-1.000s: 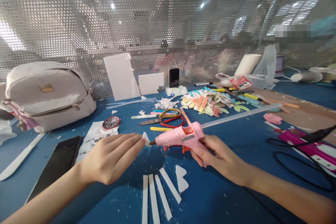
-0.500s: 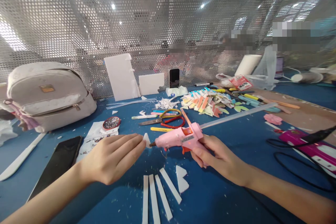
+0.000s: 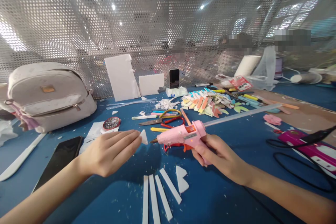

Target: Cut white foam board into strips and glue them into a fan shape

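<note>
My right hand [image 3: 215,155] is wrapped round the handle of a pink hot glue gun [image 3: 178,135], with a long clear glue stick [image 3: 241,114] sticking out of its back. The gun's nozzle points left, a small gap away from a white triangular foam piece [image 3: 144,137]. That piece is pinched at the fingertips of my left hand [image 3: 112,152], whose thumb is hidden behind the fingers. Below, on the blue table, lie several white foam strips [image 3: 159,197] and some small cut white foam pieces [image 3: 181,179].
Scissors [image 3: 152,121] and markers lie behind the gun, before a pile of coloured paper pieces [image 3: 207,101]. At left are a backpack [image 3: 52,94] and a black phone [image 3: 59,159]. A magenta power strip [image 3: 301,143] with black cables lies at right. A perforated metal screen [image 3: 147,24] stands behind.
My left hand has moved slightly left and up with the foam triangle. The glue gun has shifted a little right and up, so the gap between nozzle and triangle is wider.
</note>
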